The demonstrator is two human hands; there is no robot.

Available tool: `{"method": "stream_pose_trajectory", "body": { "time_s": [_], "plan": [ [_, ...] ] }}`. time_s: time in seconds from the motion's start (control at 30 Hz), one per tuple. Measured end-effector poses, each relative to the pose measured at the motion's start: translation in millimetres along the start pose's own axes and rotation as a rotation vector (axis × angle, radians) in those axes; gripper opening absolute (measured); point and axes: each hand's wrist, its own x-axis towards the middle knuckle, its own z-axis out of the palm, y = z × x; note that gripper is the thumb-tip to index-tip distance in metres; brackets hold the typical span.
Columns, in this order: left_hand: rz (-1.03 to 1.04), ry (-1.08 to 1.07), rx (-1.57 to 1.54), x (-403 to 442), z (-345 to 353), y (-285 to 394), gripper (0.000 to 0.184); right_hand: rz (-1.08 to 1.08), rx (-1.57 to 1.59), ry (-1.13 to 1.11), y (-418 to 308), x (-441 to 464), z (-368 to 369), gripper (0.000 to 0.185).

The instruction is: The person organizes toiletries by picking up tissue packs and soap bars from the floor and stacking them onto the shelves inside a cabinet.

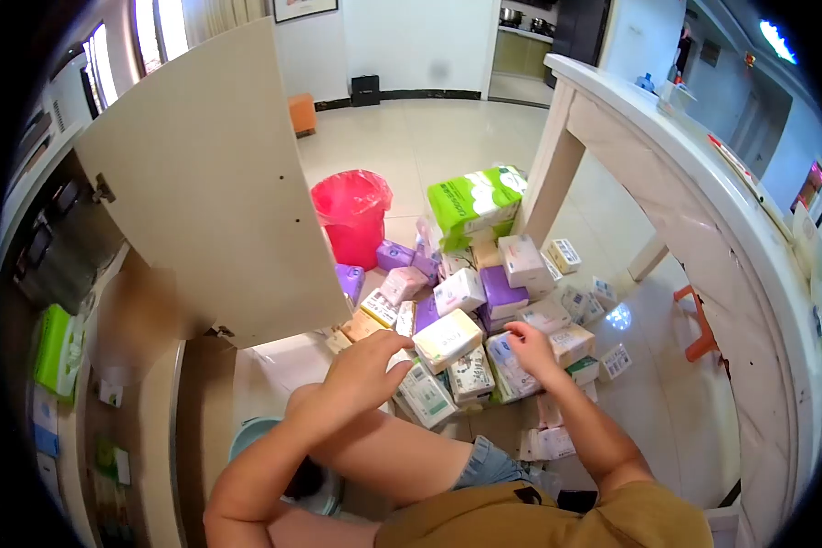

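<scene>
A heap of plastic-wrapped tissue packs lies on the floor in front of me. My left hand [367,367] is at the near left of the heap, thumb and fingers apart, with nothing visible between them. Close to its fingertips, a cream-and-yellow tissue pack [447,340] rests on top of other packs. My right hand [532,351] is over a blue-and-white tissue pack [511,367], its fingers slightly bent and apart; whether it touches the pack is unclear. Between the hands, a white pack with dark print [470,373] sits below the cream one. Purple packs [502,294] lie farther back.
A pink lined bin [352,224] and a large green tissue bundle [477,203] stand behind the heap. An open cabinet door [219,183] is on the left, beside shelves holding a green pack [57,352]. A white table [703,210] rises on the right. A light-blue tub [258,429] is near my legs.
</scene>
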Motion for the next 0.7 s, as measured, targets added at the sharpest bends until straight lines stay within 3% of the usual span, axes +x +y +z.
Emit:
{"method": "stream_pose_trajectory", "body": {
  "time_s": [0.13,0.27,0.33,0.37,0.43,0.57,0.63,0.67,0.7],
  "plan": [
    [-0.079,-0.069,-0.107,4.6,10.4,-2.9,0.023,0.196,-0.139,0.377,45.0,0.1,-58.8,0.027],
    [-0.047,-0.137,-0.154,9.2,22.4,-7.5,0.024,0.217,-0.379,0.548,121.8,6.2,-62.5,0.032],
    [-0.003,-0.182,-0.148,14.5,30.5,-3.9,0.025,0.524,0.386,0.426,134.9,7.5,-65.6,0.03],
    [-0.03,-0.239,-0.28,15.2,34.5,-1.9,0.025,0.524,0.387,0.425,139.5,7.2,-64.5,0.03],
    [-0.104,-0.356,-0.523,22.5,37.7,17.9,0.026,0.71,0.824,0.517,104.3,-2.4,-67.3,0.032],
    [-0.067,-0.337,-0.557,32.4,46.1,21.2,0.026,0.731,0.896,0.529,121.0,4.4,-59.4,0.031],
    [-0.112,-0.288,-0.545,37.2,44.2,19.7,0.026,0.4,-0.216,0.777,125.0,9.4,-41.8,0.036],
    [-0.112,-0.288,-0.545,40.3,43.2,18.9,0.026,0.4,-0.216,0.777,127.9,8.8,-39.5,0.036],
    [-0.241,-0.275,-0.575,42.8,41.0,17.3,0.026,0.277,-0.114,0.611,103.3,5.1,-36.8,0.036]
  ]
}}
